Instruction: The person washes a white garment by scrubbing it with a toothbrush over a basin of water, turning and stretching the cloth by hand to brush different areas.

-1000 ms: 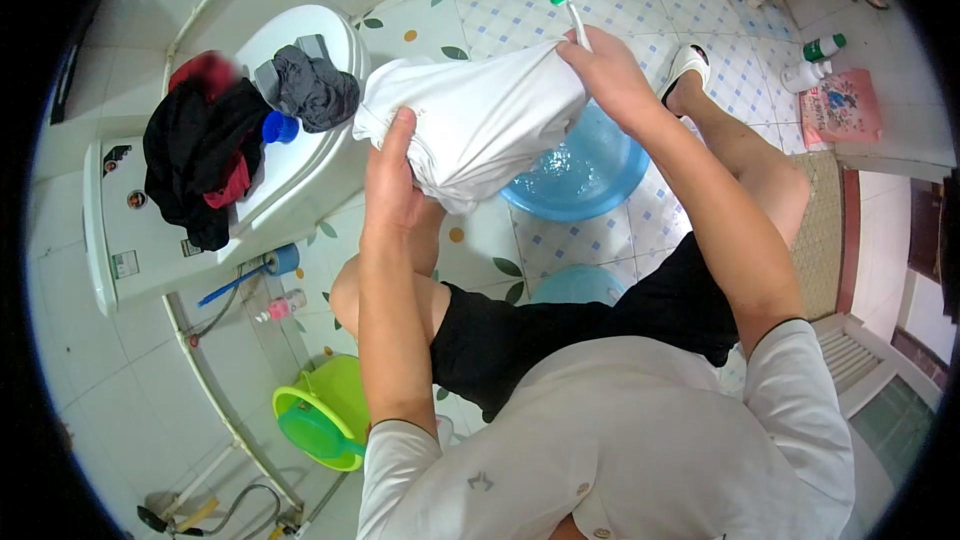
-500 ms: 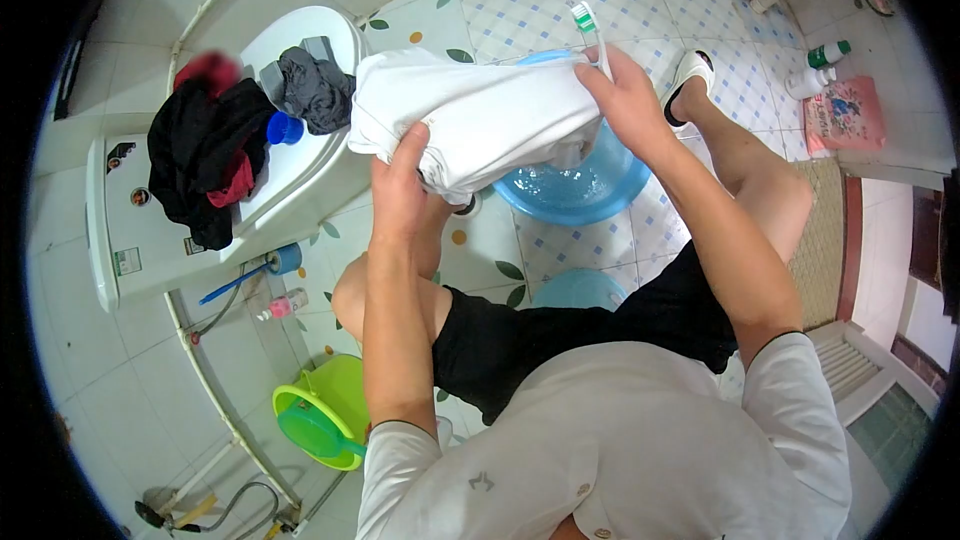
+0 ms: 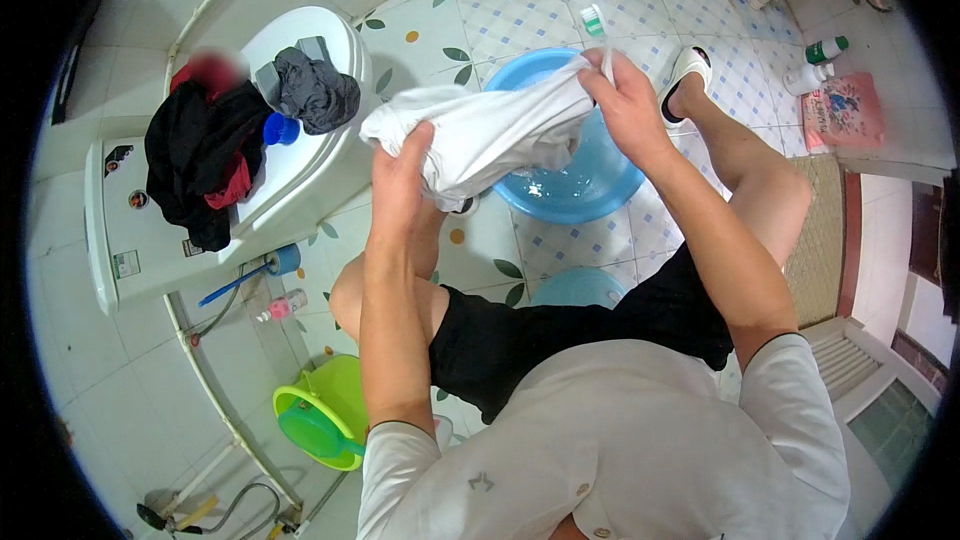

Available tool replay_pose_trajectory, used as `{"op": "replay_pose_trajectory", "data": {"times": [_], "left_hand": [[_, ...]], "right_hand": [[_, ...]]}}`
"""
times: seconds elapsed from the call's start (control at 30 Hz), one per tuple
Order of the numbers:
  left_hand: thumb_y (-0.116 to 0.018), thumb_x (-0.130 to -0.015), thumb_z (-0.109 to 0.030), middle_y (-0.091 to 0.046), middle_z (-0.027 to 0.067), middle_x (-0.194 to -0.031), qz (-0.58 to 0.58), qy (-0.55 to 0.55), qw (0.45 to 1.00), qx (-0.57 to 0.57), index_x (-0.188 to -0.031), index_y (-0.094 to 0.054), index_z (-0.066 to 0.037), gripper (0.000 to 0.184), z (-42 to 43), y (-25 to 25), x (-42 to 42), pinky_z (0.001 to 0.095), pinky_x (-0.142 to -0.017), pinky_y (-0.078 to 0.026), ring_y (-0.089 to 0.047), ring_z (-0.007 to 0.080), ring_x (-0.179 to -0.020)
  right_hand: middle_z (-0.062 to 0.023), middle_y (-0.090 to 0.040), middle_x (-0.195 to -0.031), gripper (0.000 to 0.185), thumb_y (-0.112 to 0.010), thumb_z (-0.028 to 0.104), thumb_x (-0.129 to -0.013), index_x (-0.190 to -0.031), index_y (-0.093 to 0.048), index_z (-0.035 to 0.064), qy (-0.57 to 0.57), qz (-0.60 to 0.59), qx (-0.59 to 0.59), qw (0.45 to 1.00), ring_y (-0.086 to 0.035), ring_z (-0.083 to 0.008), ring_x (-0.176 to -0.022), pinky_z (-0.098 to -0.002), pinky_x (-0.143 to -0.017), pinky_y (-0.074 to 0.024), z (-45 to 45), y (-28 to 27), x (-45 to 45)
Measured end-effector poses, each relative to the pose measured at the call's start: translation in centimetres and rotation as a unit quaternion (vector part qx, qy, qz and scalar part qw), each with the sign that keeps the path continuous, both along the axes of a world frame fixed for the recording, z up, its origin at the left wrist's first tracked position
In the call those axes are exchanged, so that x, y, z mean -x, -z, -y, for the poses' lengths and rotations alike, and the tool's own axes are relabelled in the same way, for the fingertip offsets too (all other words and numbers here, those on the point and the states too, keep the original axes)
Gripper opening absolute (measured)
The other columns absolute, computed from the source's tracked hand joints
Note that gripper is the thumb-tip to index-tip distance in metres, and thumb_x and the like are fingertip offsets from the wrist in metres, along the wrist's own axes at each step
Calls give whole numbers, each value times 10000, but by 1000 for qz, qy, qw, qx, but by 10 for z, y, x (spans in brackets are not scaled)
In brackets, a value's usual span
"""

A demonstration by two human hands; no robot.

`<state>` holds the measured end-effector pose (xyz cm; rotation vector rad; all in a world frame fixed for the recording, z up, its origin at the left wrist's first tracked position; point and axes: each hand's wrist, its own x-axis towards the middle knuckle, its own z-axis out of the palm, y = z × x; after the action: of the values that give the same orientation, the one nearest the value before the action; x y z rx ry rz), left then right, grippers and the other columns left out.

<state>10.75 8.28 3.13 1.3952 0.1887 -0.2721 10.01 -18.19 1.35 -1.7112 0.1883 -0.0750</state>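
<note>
A white cloth (image 3: 490, 135) hangs stretched between my two hands, partly over a blue basin (image 3: 570, 185) with water in it. My left hand (image 3: 402, 170) grips the cloth's left end, with the thumb on top. At the other end, my right hand (image 3: 625, 100) pinches the cloth and also holds a white and green toothbrush (image 3: 594, 22), its bristle head pointing up and away. The fingers under the cloth are hidden.
On the closed toilet lid (image 3: 335, 30) lie a grey cloth (image 3: 312, 88), black and red clothing (image 3: 200, 155) and a blue cup (image 3: 281, 129). A green bucket (image 3: 335, 390) stands lower left. Bottles (image 3: 805, 78) and a pink bag (image 3: 845, 110) are at the right.
The cloth has narrowed and bunched up between my hands, uncovering more of the basin. The toothbrush has moved slightly right and down with my right hand since the first frame.
</note>
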Motion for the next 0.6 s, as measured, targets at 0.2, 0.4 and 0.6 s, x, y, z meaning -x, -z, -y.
{"op": "replay_pose_trajectory", "data": {"times": [0.2, 0.4, 0.6], "left_hand": [[-659, -858, -250, -571, 117, -1221, -44, 157, 981, -105, -1272, -485, 52, 541, 6, 6, 10, 322, -967, -408, -548, 189, -1090], [-670, -859, -231, -542, 133, -1264, -146, 208, 964, -75, -1354, -394, 45, 631, 19, 12, 16, 333, -980, -413, -534, 216, -1135], [-605, -882, -137, -477, 170, -1343, -124, 116, 978, 120, -1387, -332, 35, 600, 9, 30, 15, 417, -1021, -414, -537, 293, -1167]], "right_hand": [[-54, -622, -906, 290, -567, 211, -878, -1063, -602, -9, -69, 15, -37, 997, -561, -136, -856, -282, -780, -443, -24, -14, -20], [-96, -651, -945, 331, -576, 231, -851, -1076, -625, -8, -191, -5, 23, 981, -584, -175, -864, -300, -793, -453, -61, -35, -51], [-107, -661, -932, 337, -579, 254, -857, -1073, -634, 2, -206, 27, 51, 977, -589, -186, -859, -306, -790, -458, -71, -13, -74]]}}
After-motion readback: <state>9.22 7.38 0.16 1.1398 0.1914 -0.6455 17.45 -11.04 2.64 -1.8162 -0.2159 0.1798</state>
